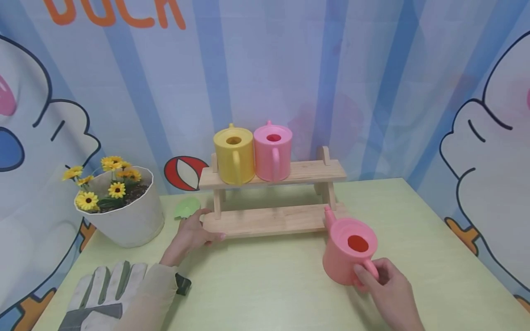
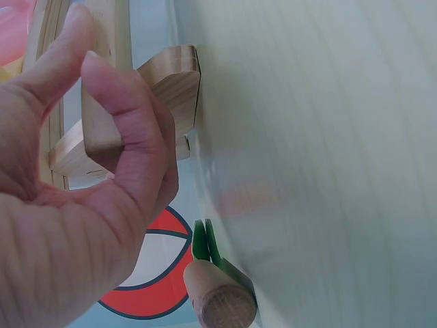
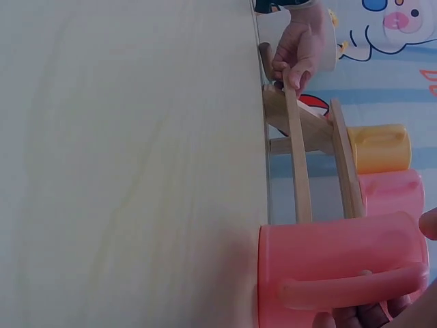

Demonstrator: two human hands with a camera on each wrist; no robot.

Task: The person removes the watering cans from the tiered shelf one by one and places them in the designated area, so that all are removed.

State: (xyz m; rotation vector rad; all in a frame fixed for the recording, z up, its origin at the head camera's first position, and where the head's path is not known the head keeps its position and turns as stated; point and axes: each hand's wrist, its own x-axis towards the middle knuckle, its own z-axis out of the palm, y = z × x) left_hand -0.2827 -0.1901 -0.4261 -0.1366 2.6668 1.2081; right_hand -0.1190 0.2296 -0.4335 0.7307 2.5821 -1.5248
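Observation:
My left hand grips the left end of the lower board of a two-tier wooden plant stand, thumb at the front edge and fingers curled under it. With my right hand I hold a coral-pink watering can by its handle, upright, in front of the stand's right end. Its spout points toward the stand. Side by side on the upper board stand a yellow watering can and a pink watering can, handles facing me. In the right wrist view, the coral can fills the lower right.
A white pot with yellow artificial flowers stands at the left. Between pot and stand lies a small green tool with a wooden handle. A grey-and-white glove lies beside my left forearm. A printed curtain hangs behind the table.

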